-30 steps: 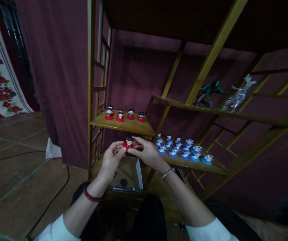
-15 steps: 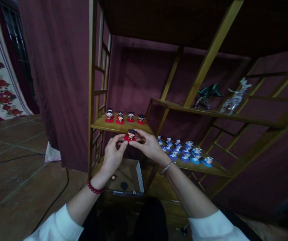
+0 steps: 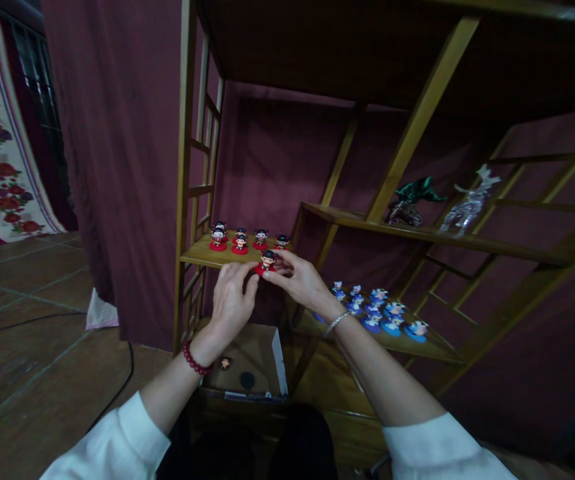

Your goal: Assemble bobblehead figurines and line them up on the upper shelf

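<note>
Between my two hands is a small black-haired figurine on a red base, upright just in front of the left shelf's edge. My left hand pinches the base from the left, thumb in front. From the other side my right hand grips the same figurine with thumb and fingers. Behind it on that shelf stand several similar red-based figurines, some partly hidden by others. Below my hands an open cardboard box holds a small figurine piece and a dark round disc.
Several blue-based figurines stand on a lower shelf to the right, partly behind my right wrist. Above them, a green-and-dark ornament and a clear deer-like ornament sit on another shelf. A maroon curtain hangs at left; a black cable crosses the floor.
The figurine in my hands has moved slightly right and up toward the shelf edge, now overlapping the rightmost figurines. My left hand has shifted lower on its base. The view has tilted a little.
</note>
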{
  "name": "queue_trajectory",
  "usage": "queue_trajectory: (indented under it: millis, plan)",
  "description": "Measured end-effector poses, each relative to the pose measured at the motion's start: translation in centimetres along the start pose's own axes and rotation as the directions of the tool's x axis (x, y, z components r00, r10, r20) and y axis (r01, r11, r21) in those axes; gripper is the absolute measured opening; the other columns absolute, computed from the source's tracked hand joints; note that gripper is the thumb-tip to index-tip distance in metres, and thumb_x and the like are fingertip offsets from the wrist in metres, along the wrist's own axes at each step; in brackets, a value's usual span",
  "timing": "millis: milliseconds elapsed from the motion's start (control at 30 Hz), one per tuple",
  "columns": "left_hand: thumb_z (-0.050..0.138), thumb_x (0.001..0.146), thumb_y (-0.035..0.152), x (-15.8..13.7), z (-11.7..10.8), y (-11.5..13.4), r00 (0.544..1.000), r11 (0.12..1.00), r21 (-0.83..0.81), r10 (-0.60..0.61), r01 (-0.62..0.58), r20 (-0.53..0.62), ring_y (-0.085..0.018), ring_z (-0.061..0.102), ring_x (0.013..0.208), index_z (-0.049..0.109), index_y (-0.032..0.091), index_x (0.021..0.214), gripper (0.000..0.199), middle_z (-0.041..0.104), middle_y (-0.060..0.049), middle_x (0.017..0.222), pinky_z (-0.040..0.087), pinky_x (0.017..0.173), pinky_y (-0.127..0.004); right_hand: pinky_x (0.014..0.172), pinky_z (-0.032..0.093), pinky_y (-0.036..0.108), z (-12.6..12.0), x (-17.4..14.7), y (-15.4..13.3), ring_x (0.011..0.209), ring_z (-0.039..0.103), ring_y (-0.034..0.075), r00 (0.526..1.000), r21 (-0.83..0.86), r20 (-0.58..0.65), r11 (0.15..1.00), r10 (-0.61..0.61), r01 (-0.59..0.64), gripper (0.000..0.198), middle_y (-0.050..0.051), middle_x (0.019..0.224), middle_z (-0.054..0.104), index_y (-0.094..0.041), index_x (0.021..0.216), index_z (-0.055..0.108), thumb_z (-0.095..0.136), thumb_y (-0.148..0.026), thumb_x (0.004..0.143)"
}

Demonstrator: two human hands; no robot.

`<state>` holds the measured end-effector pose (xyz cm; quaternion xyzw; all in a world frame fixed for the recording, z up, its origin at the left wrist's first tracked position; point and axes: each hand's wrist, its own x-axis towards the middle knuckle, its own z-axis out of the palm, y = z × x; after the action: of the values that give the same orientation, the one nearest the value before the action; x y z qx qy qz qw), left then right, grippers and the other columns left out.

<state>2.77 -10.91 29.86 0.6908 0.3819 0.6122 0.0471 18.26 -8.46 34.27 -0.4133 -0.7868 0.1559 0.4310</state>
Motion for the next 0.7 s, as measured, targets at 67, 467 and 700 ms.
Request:
queue_trajectory:
  millis: [67,467,700]
  plan:
    - [0.044,0.083,0.024,0.0,0.1,-0.1,1.000,0.999,0.048,0.025,-0.025,0.003,-0.024,0.049,0.093,0.060,0.019,0.106,0.028,0.062,-0.009,0.097,0.037,0.086,-0.037,0.071,0.053,0.027,0.1,0.3,0.4,0.073,0.061,0.013,1.000,0.001,-0.001,1.000,0.006,-0.006,0.046,0.003,0.087,0.064,-0.020,0.108,0.058,0.067,-0.041,0.068]
    - [0.049,0.077,0.018,0.0,1.2,-0.9,1.000,0.983,-0.185,0.008,-0.007,0.003,-0.028,0.041,0.114,0.062,0.022,0.107,0.033,0.062,-0.008,0.106,0.026,0.102,-0.044,0.070,0.051,0.027,0.3,2.4,2.9,0.074,0.060,0.013,0.998,-0.069,-0.025,0.996,0.054,-0.056,0.042,0.003,0.087,0.065,-0.019,0.105,0.056,0.067,-0.037,0.068]
    - [0.049,0.078,0.018,0.2,1.7,-1.2,0.999,0.982,-0.190,0.020,-0.013,0.036,-0.028,0.035,0.123,0.060,0.021,0.112,0.036,0.060,-0.009,0.114,0.021,0.104,-0.045,0.072,0.050,0.028,0.3,3.6,3.3,0.076,0.060,0.013,0.997,-0.076,-0.005,0.994,0.081,-0.081,0.038,0.004,0.088,0.064,-0.018,0.103,0.056,0.066,-0.030,0.068]
